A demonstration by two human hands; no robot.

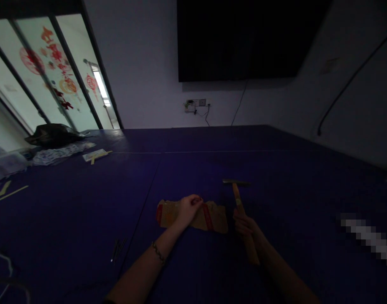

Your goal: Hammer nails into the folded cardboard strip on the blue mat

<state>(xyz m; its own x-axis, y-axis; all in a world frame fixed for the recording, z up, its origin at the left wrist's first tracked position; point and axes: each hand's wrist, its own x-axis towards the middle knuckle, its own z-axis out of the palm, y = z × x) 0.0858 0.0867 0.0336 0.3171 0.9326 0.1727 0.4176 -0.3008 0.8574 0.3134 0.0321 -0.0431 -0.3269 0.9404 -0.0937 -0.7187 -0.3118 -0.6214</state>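
A flat piece of brown cardboard (217, 219) with red stripes and torn edges lies on the dark blue table (187, 173). Over its upper edge is my left hand (189, 209), thumb and fingers pinched together; whatever they hold is too small and dark to make out. To the right of the cardboard, my right hand (245, 223) is wrapped around the wooden handle of a hammer (238, 200). Its narrow metal head points away from me, slightly above the tabletop as far as I can tell. Several thin dark metal rods, perhaps nails (117, 249), lie to the left.
A black plastic bag (54, 134), printed sheets (62, 153) and a small white packet (95, 155) sit at the far left. Yellowish strips (9, 195) and a white cable (6, 264) lie nearer. A wall socket (198, 103) and dark screen (244, 42) are beyond the table.
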